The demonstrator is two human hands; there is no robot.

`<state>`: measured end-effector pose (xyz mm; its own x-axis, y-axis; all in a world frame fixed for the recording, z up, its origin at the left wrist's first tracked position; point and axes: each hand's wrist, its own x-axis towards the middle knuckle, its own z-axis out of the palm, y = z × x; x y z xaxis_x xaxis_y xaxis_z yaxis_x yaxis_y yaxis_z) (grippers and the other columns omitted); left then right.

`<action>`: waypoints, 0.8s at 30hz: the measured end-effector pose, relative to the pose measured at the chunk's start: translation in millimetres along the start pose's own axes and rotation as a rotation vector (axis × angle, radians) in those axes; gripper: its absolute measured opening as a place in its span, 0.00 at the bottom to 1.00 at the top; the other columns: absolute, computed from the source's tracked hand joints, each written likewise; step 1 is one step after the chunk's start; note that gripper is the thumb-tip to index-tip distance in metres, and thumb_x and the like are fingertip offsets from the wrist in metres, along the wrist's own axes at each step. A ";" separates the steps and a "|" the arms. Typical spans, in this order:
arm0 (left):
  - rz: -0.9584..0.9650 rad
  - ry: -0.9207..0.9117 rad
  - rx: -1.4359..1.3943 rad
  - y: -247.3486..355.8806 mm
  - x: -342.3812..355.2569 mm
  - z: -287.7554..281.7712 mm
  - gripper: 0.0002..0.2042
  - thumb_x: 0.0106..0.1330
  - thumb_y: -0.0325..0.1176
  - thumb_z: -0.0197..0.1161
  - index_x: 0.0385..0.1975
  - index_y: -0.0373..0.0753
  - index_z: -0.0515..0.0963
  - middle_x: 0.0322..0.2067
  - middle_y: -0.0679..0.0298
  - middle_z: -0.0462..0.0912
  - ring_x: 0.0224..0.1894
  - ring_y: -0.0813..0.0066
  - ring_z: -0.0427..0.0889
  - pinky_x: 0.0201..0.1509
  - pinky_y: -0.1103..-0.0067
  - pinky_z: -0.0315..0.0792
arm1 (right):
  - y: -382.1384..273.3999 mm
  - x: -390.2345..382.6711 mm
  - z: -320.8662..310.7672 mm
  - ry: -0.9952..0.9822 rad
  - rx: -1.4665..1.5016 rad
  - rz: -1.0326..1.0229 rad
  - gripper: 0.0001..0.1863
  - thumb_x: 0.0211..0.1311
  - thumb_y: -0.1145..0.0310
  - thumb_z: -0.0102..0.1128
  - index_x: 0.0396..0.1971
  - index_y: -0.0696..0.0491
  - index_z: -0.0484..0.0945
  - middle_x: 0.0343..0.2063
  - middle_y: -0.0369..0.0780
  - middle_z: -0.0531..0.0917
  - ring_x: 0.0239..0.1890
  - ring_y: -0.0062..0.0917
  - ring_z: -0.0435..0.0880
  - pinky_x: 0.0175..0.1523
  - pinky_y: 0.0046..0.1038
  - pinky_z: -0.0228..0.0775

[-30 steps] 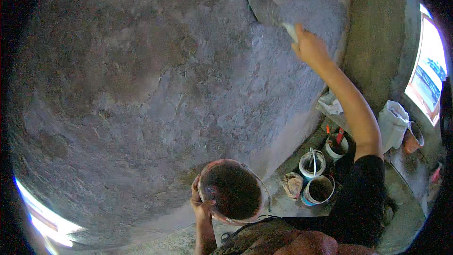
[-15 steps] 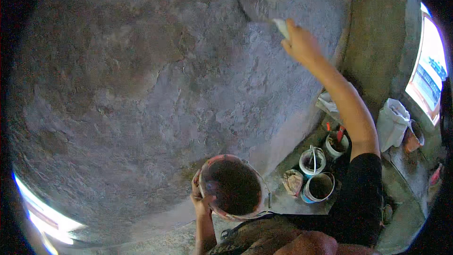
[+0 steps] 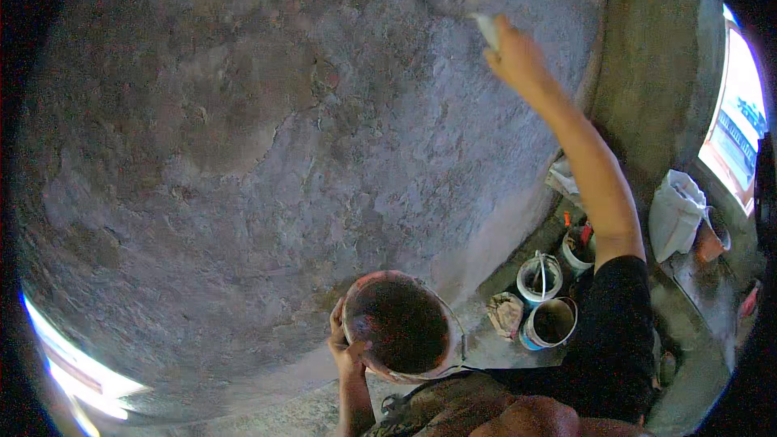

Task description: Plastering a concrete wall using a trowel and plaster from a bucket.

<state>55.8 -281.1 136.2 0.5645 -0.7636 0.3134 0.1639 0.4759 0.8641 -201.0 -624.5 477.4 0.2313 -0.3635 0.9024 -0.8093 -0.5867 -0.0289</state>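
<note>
My right hand is stretched out to the upper part of the wall, its fingers wrapped round the pale handle of a trowel. The dark blade lies against the wall and blends with it, so its outline is hard to make out. Low in the view, my left hand grips the left side of a round bucket, thumb over the rim. The bucket is tilted toward me and has a thin wire handle; dark material shows inside. In front of me is the rough grey plastered wall, patchy and uneven.
On the floor to the right stand several buckets, among them a white one and one with a raised handle. A crumpled paper bag lies beside them. Farther right are a white sack, an orange container and a bright window.
My right hand and the trowel have moved slightly upward along the wall. The left hand still holds the bucket in nearly the same place.
</note>
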 end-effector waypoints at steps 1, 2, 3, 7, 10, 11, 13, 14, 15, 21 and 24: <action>-0.003 0.008 0.010 2.1 0.4 -2.0 0.31 0.27 0.28 0.63 0.42 0.27 0.76 0.58 0.56 0.62 0.62 0.60 0.59 0.62 0.69 0.56 | -16.3 -13.0 3.8 -0.089 -0.009 -0.022 0.31 0.49 0.64 0.60 0.53 0.56 0.59 0.29 0.53 0.78 0.31 0.50 0.78 0.34 0.44 0.71; -0.005 0.014 0.017 3.1 0.9 -0.9 0.31 0.27 0.28 0.63 0.42 0.27 0.76 0.58 0.56 0.62 0.62 0.60 0.59 0.62 0.69 0.56 | -25.5 -25.8 4.5 -0.176 -0.023 -0.045 0.31 0.49 0.64 0.60 0.52 0.55 0.59 0.29 0.53 0.78 0.31 0.49 0.79 0.34 0.44 0.71; -0.008 0.019 0.024 4.2 1.4 0.4 0.31 0.27 0.28 0.63 0.42 0.27 0.76 0.59 0.56 0.62 0.62 0.60 0.59 0.62 0.69 0.56 | -28.5 -38.5 6.0 -0.179 -0.019 -0.049 0.31 0.49 0.64 0.60 0.52 0.55 0.59 0.29 0.53 0.78 0.31 0.49 0.79 0.34 0.44 0.71; -0.039 0.026 0.058 12.8 -7.7 1.7 0.31 0.27 0.29 0.62 0.41 0.27 0.77 0.59 0.55 0.61 0.62 0.59 0.58 0.62 0.69 0.56 | -15.9 -72.3 -3.9 -0.287 -0.033 -0.199 0.28 0.48 0.64 0.61 0.49 0.55 0.61 0.28 0.52 0.78 0.31 0.48 0.79 0.35 0.43 0.71; -0.044 0.024 0.077 14.1 -6.8 -1.3 0.31 0.27 0.29 0.62 0.41 0.27 0.77 0.59 0.55 0.61 0.63 0.59 0.58 0.62 0.68 0.56 | -7.0 -63.0 -8.3 -0.190 0.009 -0.110 0.28 0.48 0.65 0.62 0.48 0.55 0.61 0.28 0.52 0.78 0.31 0.48 0.79 0.35 0.42 0.71; 0.023 -0.015 0.114 9.1 -5.2 -6.7 0.29 0.28 0.30 0.62 0.40 0.27 0.78 0.59 0.55 0.61 0.62 0.59 0.58 0.61 0.69 0.56 | -3.7 -55.3 -8.6 -0.120 0.023 0.025 0.28 0.47 0.66 0.62 0.48 0.55 0.62 0.28 0.52 0.78 0.31 0.48 0.78 0.35 0.42 0.71; 0.094 -0.057 0.153 -9.7 -6.7 -24.9 0.28 0.29 0.30 0.61 0.38 0.27 0.78 0.59 0.54 0.61 0.62 0.59 0.59 0.61 0.70 0.57 | 10.6 -28.5 -5.3 -0.003 0.061 0.031 0.28 0.48 0.65 0.62 0.48 0.56 0.62 0.28 0.53 0.78 0.31 0.48 0.78 0.35 0.42 0.71; 0.000 -0.031 0.159 -26.2 -15.5 -41.4 0.30 0.41 0.36 0.59 0.49 0.31 0.69 0.58 0.56 0.63 0.58 0.62 0.64 0.60 0.71 0.59 | 17.0 -15.7 -3.4 0.112 0.099 0.034 0.28 0.48 0.65 0.62 0.48 0.56 0.62 0.28 0.53 0.78 0.31 0.48 0.78 0.35 0.42 0.71; -0.097 -0.013 0.163 -33.1 -19.8 -50.2 0.33 0.54 0.43 0.57 0.59 0.35 0.60 0.56 0.58 0.66 0.54 0.65 0.69 0.59 0.72 0.61 | 17.9 -5.7 -2.2 0.115 0.095 0.042 0.28 0.48 0.65 0.62 0.48 0.56 0.62 0.28 0.53 0.78 0.31 0.48 0.78 0.35 0.42 0.71; 0.129 -0.193 0.178 16.2 0.5 -18.6 0.36 0.50 0.47 0.63 0.57 0.33 0.63 0.57 0.58 0.65 0.57 0.65 0.67 0.60 0.72 0.60 | -63.8 -21.9 8.8 -0.063 0.085 -0.092 0.27 0.50 0.65 0.60 0.48 0.56 0.62 0.29 0.51 0.79 0.30 0.44 0.80 0.34 0.42 0.72; 0.087 -0.148 0.150 27.3 -1.4 -15.8 0.36 0.42 0.39 0.62 0.56 0.31 0.65 0.57 0.58 0.64 0.58 0.63 0.66 0.62 0.71 0.59 | -101.0 -65.5 4.5 -0.190 0.048 -0.164 0.25 0.49 0.64 0.61 0.46 0.56 0.63 0.30 0.50 0.79 0.30 0.44 0.80 0.32 0.41 0.72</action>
<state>72.3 -260.2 153.2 0.4449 -0.7836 0.4336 -0.0085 0.4805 0.8770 -132.0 -544.7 419.3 0.4585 -0.3869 0.8000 -0.7270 -0.6811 0.0873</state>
